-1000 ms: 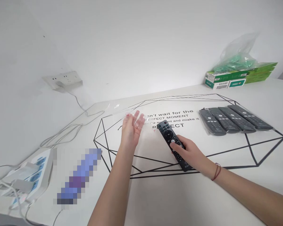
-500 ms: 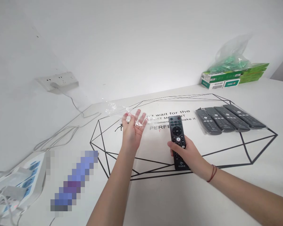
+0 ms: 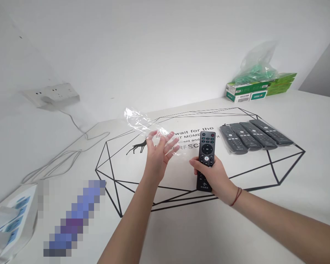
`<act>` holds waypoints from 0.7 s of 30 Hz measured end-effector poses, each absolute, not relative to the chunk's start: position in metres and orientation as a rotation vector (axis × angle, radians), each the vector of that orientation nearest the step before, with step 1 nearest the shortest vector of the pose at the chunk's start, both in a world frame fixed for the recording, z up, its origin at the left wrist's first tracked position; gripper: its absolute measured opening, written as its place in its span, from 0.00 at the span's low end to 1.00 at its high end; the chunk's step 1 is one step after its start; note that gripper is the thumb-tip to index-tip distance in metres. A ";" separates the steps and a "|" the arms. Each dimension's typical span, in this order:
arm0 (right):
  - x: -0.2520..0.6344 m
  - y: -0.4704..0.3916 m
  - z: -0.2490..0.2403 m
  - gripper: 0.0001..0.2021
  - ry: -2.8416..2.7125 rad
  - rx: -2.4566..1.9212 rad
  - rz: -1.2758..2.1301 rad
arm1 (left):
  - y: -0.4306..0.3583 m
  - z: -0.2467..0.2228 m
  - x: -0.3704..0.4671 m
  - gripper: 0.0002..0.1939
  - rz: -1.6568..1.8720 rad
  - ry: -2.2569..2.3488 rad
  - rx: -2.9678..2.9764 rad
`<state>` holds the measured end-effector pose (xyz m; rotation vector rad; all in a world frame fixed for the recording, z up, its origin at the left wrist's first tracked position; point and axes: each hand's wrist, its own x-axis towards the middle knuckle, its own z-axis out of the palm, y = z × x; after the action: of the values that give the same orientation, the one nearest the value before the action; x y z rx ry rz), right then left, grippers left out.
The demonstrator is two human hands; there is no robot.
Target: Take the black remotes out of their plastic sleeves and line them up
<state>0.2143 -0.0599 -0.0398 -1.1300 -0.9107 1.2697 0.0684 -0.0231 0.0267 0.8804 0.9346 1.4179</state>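
Note:
My right hand (image 3: 213, 174) is wrapped round the lower half of a black remote control (image 3: 207, 148), thumb across its buttons, with the top end pointing away from me. To the left, my left hand (image 3: 161, 156) pinches a clear plastic bag (image 3: 139, 121) between thumb and index finger, the other fingers spread. The bag is thin and crumpled and stretches up and left of the fingertips. Farther right, several more remote controls (image 3: 254, 137) in clear wrapping lie side by side on the white table (image 3: 181, 234).
Green and white boxes (image 3: 246, 91) with a plastic bag (image 3: 257, 69) on top stand at the back right. On the left are a wall socket (image 3: 52, 96), loose cables (image 3: 57, 157), a power strip (image 3: 16, 220) and a blurred-out blue item (image 3: 77, 216).
The view has shifted a little to the right. My left hand with the plastic bag has come slightly closer to the remote control, which stays in my right hand.

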 end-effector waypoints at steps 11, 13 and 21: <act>0.215 -0.064 -0.038 0.13 -0.969 -1.131 1.232 | -0.025 0.013 0.059 0.58 1.212 0.966 0.931; 0.215 -0.065 -0.038 0.13 -1.001 -1.147 1.237 | -0.020 0.009 0.057 0.57 1.310 0.967 0.880; 0.214 -0.065 -0.036 0.16 -1.007 -1.220 1.250 | -0.015 0.011 0.058 0.46 1.453 0.913 0.782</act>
<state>0.2144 -0.0653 -0.0356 -1.2198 -1.0066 1.2499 0.0577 -0.0155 0.0106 0.7821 0.9128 1.4531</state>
